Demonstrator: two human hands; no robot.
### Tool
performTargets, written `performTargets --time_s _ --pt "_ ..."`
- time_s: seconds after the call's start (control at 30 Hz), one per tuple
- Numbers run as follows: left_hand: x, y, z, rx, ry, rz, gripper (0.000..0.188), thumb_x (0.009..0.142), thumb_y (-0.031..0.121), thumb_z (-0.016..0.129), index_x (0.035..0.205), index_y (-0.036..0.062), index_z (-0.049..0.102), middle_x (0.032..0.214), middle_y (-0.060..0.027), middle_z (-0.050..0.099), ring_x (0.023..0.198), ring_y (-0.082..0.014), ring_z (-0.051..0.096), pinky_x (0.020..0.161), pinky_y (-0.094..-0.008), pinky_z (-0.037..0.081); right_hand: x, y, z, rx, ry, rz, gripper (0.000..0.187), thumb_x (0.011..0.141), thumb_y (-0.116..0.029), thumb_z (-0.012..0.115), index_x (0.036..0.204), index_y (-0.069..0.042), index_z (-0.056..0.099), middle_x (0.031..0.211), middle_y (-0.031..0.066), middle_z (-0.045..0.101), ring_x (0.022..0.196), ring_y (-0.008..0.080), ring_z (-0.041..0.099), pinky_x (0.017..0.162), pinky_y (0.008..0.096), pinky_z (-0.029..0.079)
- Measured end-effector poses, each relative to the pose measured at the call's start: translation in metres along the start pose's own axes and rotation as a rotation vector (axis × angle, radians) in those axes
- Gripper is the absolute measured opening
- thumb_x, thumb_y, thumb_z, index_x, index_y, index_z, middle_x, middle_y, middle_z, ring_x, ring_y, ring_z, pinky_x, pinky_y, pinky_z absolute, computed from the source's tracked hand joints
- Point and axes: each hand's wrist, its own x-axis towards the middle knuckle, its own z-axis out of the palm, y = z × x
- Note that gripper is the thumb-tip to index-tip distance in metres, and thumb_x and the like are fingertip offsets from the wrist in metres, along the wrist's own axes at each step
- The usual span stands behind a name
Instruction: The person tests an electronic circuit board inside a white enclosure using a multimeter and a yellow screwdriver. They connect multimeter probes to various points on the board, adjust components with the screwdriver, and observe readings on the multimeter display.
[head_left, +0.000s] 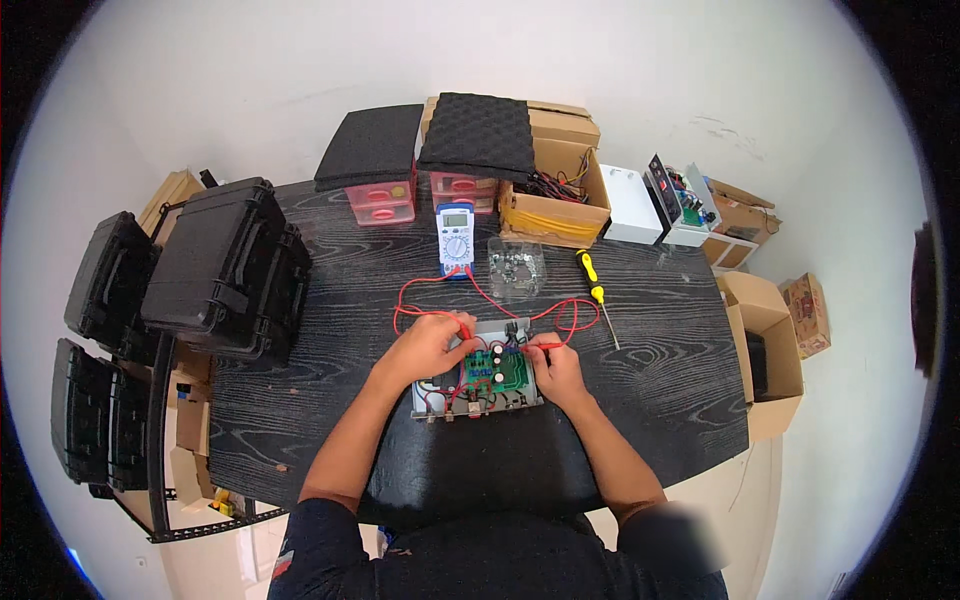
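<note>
An opened metal case with a green circuit board (512,372) lies at the table's near edge, its wires and connectors exposed. My left hand (432,342) is closed on a red test probe at the board's upper left. On the other side, my right hand (556,366) pinches a second red test probe (545,346) over the board's right part. Both probe tips are too small to make out. Red leads (402,300) run from the probes to a blue-and-white multimeter (457,240) standing beyond the case. Beside the meter sits a clear plastic tray (517,268) with small parts.
A yellow-and-black screwdriver (592,280) lies to the right. Behind are pink drawer boxes (384,203) under black foam, a cardboard box of cables (556,215), a white case (630,205) and another opened device (688,205). Black hard cases (225,265) stand left; an open carton (768,340) sits right.
</note>
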Motion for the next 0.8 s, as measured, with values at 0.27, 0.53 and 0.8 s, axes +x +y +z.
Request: performTargets --time_s 0.27,0.53,0.8 --pt "0.001 0.006 -0.005 0.016 -0.094 -0.114 0.016 0.094 0.012 0.079 0.094 0.0015 0.067 0.102 -0.0171 0.077 0.117 -0.0385 0.074 0.094 -0.045 0.059 0.0 -0.002 -0.002 -0.024 0.0 -0.006 0.012 0.104 -0.014 0.066 0.107 -0.002 0.068 0.089 0.0141 0.073 0.075 0.0289 0.073 0.071 0.0377 0.056" --pt "-0.003 -0.005 -0.003 -0.025 -0.019 0.007 0.02 0.094 0.017 0.078 0.09 -0.0005 0.069 0.093 -0.0182 0.074 0.088 -0.039 0.073 0.078 -0.0461 0.056 -0.002 -0.005 -0.002 -0.034 0.036 0.013 0.011 0.104 -0.013 0.067 0.105 -0.002 0.068 0.091 0.0152 0.074 0.079 0.0306 0.075 0.072 0.0385 0.058" --pt "-0.004 -0.006 -0.003 -0.024 -0.008 -0.057 0.01 0.091 0.007 0.08 0.093 0.0022 0.072 0.101 -0.0164 0.079 0.115 -0.0357 0.076 0.094 -0.0436 0.061 -0.002 -0.003 0.0 -0.016 0.076 0.009 0.01 0.103 -0.011 0.067 0.103 -0.001 0.068 0.092 0.0158 0.075 0.082 0.0319 0.077 0.073 0.0389 0.059"
